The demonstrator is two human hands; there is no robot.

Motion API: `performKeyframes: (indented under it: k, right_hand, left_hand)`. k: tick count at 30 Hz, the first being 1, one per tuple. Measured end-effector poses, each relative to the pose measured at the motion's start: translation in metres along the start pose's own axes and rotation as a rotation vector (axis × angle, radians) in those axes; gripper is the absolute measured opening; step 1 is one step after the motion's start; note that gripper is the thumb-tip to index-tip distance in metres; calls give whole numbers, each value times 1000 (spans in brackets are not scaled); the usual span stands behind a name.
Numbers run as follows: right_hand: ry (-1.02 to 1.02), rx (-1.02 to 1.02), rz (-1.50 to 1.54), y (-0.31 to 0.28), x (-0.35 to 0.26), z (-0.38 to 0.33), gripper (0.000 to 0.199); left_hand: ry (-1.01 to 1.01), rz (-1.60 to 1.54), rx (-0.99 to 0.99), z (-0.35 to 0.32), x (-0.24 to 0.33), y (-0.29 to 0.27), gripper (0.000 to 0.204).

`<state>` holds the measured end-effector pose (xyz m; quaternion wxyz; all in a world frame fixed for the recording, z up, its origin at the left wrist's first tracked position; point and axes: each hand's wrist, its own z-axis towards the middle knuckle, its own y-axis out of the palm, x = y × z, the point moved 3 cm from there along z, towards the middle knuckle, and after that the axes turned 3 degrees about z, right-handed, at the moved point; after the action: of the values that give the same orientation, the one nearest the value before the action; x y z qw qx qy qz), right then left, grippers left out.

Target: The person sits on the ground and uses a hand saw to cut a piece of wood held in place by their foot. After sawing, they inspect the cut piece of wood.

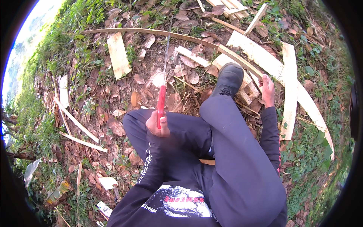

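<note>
I sit on leaf-covered ground with my knees drawn up. My left hand (158, 124) grips the red handle (162, 99) of a long knife, and its thin blade (166, 56) points away from me. My right hand (267, 90) holds the near end of a long, thin, curved wooden strip (162, 33) that runs off to the far left. A black shoe (229, 78) presses down on a stack of short wood blocks (247, 90), right beside that hand.
Pale planks (290, 83) lie at the right, and a short board (118, 55) at the upper left. Thin slats (77, 123) lie at the left. A plastic bottle (57, 192) rests at the lower left. Dry leaves and grass cover the ground.
</note>
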<state>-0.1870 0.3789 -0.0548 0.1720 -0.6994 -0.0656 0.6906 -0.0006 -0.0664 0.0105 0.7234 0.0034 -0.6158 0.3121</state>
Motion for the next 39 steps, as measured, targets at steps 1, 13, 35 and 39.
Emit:
performKeyframes:
  k: [1, 13, 35, 39]
  right_hand:
    - [33, 1, 12, -2, -4, -3, 49]
    - [60, -7, 614, -20, -67, -33, 53]
    - [-73, -61, -175, 31, 30, 6, 32]
    - [-115, -63, -254, 33, 17, 0, 34]
  left_hand:
    - [28, 89, -10, -2, -7, 7, 43]
    - [13, 470, -227, 6, -62, 71, 24]
    - [-300, -502, -162, -1, -3, 23, 25]
    - [-258, -622, -248, 5, 18, 30, 33]
